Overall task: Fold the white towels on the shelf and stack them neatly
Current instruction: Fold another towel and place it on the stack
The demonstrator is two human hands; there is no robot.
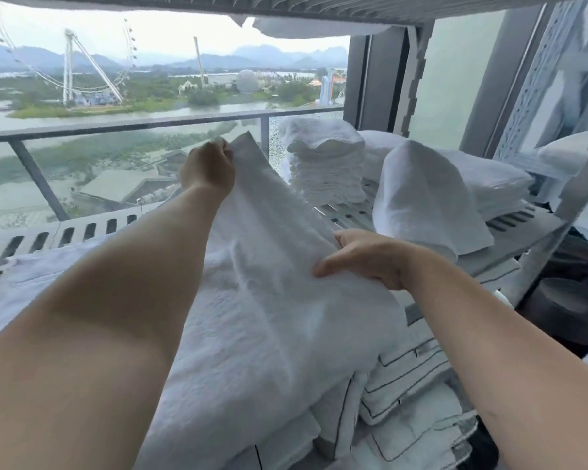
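Folding is what we are doing; our left hand (208, 168) is pinching the far corner of the white towel (269, 300) lying on the shelf (347, 215); our right hand (370, 259) is gripping its right edge; next we are likely bringing that corner over squarely.

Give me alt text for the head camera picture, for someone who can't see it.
A person's left hand pinches and holds up the far corner of a white towel while the right hand grips its right edge, above a slotted shelf. Behind it stands a stack of folded towels, and a Ferris wheel shows outside.
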